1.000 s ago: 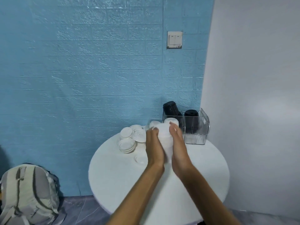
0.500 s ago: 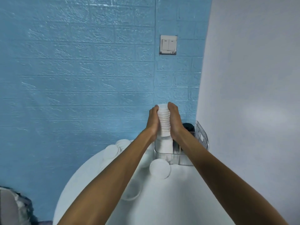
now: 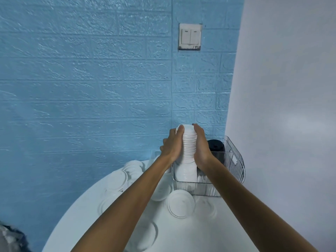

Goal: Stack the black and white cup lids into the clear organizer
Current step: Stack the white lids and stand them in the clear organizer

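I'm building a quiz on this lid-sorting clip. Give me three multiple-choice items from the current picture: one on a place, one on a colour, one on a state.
1. Where is the lower end of the stack of white lids?
A. Inside the clear organizer
B. On the floor
C. On top of the light switch

2. What colour are the lids standing in the organizer to the right of the hands?
A. Red
B. Black
C. Green

3. How do the hands hold the stack?
A. Only the left hand touches it
B. Both hang away from it
C. Left hand and right hand clasp it from opposite sides

Answers: 1 A, the stack's bottom shows through the organizer's clear front wall. 2 B, black lids stand behind the right hand. 3 C, each hand curls round one side of the stack.
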Tool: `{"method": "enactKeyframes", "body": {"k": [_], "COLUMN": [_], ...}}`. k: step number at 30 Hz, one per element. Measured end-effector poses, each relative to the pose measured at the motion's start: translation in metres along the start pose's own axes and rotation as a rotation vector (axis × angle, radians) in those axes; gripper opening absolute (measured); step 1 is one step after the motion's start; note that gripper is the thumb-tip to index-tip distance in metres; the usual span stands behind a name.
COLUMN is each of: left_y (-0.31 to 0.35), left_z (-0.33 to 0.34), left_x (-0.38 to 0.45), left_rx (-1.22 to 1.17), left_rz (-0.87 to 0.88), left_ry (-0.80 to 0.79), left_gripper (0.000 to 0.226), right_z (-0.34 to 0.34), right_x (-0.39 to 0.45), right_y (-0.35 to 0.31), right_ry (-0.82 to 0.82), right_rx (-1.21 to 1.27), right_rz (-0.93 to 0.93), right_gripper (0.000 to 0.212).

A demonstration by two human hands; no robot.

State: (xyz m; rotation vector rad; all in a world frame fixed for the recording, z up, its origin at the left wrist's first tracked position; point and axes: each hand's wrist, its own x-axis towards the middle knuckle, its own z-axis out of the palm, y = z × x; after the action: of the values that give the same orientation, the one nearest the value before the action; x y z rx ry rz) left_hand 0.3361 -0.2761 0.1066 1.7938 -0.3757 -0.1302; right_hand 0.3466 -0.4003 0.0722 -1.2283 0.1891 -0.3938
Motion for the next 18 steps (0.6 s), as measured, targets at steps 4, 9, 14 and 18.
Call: {"method": "enactKeyframes", "body": {"k": [4, 9, 14, 18], "left_y": [-0.003, -0.022, -0.016, -0.014], "left_z": [0.004, 0.008, 0.002, 0.003], "left_x": [0.004, 0.017, -0.009, -0.01], "left_rx": [-0.055, -0.098, -0.027, -0.013], "left_rz": [0.026, 0.017, 0.084, 0.04], "left_ry": [0.066, 0.028, 0.01, 0.012], "left_gripper": [0.096, 0.105, 0.093, 0.097], "right_z": [0.0, 0.001, -0.005, -0.006], "right_x": [0.001, -0.009, -0.013, -0.018], "right_y": [0.0, -0.004, 0.007, 0.003], "right_ry": [-0.022, -0.018, -0.007, -0.016], "right_rx": [-0.035, -0.083, -0.099, -0.111], "right_rz": [0.002, -0.04, -0.032, -0.028], "right_gripper": [0.078, 0.081, 0.076, 0.064]}}
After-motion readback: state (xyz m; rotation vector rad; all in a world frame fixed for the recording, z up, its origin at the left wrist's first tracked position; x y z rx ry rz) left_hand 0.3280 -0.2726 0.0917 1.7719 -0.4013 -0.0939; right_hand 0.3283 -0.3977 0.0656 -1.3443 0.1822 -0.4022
